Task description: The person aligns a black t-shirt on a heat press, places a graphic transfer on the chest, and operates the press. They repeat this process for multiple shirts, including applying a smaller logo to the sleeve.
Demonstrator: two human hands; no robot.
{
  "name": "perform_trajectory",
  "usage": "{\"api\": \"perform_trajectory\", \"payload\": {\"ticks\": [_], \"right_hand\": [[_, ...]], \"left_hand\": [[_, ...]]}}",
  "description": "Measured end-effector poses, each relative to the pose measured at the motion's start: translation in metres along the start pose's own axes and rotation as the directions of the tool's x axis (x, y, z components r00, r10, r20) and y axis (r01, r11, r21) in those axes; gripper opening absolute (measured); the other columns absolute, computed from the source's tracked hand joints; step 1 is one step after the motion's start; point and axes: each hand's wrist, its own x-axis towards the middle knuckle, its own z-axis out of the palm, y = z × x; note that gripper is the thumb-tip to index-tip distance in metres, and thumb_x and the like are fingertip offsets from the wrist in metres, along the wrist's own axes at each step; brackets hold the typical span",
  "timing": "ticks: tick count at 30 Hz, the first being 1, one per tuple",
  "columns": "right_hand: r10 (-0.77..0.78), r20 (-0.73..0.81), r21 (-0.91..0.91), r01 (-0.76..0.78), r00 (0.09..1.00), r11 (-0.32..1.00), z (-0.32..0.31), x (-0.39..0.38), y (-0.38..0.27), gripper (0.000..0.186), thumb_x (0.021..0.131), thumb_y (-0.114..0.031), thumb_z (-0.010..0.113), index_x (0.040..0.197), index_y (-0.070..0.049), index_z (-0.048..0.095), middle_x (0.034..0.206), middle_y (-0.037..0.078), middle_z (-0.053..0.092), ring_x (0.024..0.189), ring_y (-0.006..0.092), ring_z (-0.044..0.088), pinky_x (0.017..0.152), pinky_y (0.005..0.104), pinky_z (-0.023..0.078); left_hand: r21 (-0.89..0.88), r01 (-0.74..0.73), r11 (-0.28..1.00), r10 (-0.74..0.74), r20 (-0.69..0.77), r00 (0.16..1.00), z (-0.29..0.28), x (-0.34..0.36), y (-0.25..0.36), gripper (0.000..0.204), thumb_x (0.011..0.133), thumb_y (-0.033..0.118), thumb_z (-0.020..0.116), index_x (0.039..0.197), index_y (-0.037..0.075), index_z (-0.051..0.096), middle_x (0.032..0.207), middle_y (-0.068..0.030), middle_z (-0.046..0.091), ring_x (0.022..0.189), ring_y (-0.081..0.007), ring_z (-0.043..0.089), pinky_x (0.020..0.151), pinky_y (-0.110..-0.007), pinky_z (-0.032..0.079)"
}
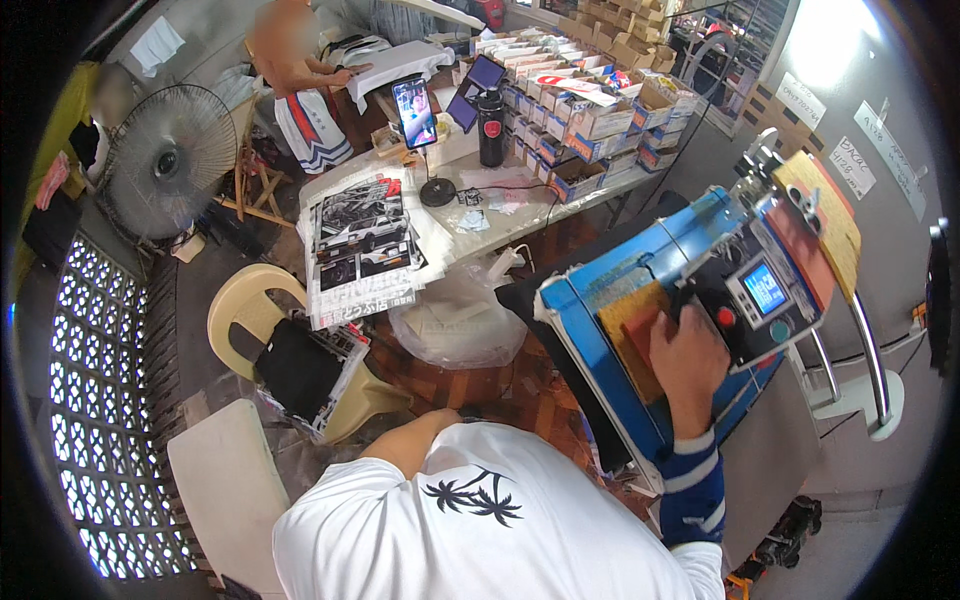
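Note:
My right hand (690,355) is closed round the black handle (683,298) at the front of a heat press. The heat press control box (745,290) is black, with a small lit screen, a red button and a green button. Below the hand lies a wooden-orange pad (640,335) on the blue press bed (585,320), partly hidden by the hand and wrist. A striped blue and white band (692,490) covers my right forearm. Only my bent left arm shows beside my white shirt; my left hand is out of sight.
Printed sheets (365,235), a phone on a stand (415,115) and a black tumbler (491,128) sit on the table, with many small boxes (590,110) behind. A plastic chair (245,300) holds folded black cloth. A fan (168,160) stands left; another person (290,60) works beyond.

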Motion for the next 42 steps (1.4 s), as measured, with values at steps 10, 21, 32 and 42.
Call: {"api": "perform_trajectory", "payload": {"ticks": [10, 21, 32, 42], "right_hand": [[0.09, -0.17, -0.145, -0.115, 0.981, 0.983, -0.025, -0.082, 0.09, 0.032, 0.093, -0.042, 0.07, 0.085, -0.011, 0.067, 0.07, 0.013, 0.066, 0.058, 0.0337, 0.066, 0.052, 0.0426, 0.052], [0.654, -0.288, -0.221, -0.713, 0.7, 0.665, -0.06, -0.187, 0.176, 0.051, 0.097, -0.048, 0.066, 0.094, 0.002, 0.077, 0.093, 0.025, 0.073, 0.09, 0.0467, 0.068, 0.082, 0.0508, 0.052], [0.817, -0.324, 0.193, -0.812, 0.477, 0.551, -0.007, -0.205, 0.091, 0.018, 0.097, -0.019, 0.066, 0.09, -0.002, 0.067, 0.092, 0.018, 0.069, 0.092, 0.0365, 0.066, 0.085, 0.0461, 0.051], [0.642, 0.68, 0.676, -0.642, 0.354, -0.362, 0.07, -0.217, 0.05, 0.016, 0.093, -0.016, 0.077, 0.082, -0.01, 0.066, 0.077, -0.006, 0.058, 0.075, 0.008, 0.053, 0.072, 0.0262, 0.043]], "left_hand": [[0.341, -0.162, 0.926, 0.228, -0.16, 0.96, -0.038, 0.066, -0.045, 0.043, 0.097, 0.036, 0.054, 0.113, 0.002, 0.075, 0.117, -0.0262, 0.071, 0.104, -0.0443, 0.07, 0.089, -0.045, 0.056], [-0.99, -0.085, 0.115, 0.043, -0.08, 0.996, -0.229, 0.045, 0.083, 0.045, 0.104, 0.048, 0.053, 0.122, 0.01, 0.068, 0.12, -0.0156, 0.067, 0.116, -0.0322, 0.062, 0.102, -0.046, 0.05], [-0.647, -0.152, 0.747, 0.219, 0.023, 0.975, -0.353, 0.006, 0.177, 0.028, 0.103, 0.025, 0.065, 0.118, 0.002, 0.068, 0.107, -0.0071, 0.073, 0.098, -0.0187, 0.07, 0.085, -0.037, 0.055], [-0.61, -0.632, 0.478, 0.519, -0.384, 0.764, -0.404, -0.065, 0.249, 0.021, 0.106, 0.022, 0.059, 0.109, 0.002, 0.065, 0.105, -0.006, 0.071, 0.096, -0.0169, 0.068, 0.096, -0.035, 0.055]]}}
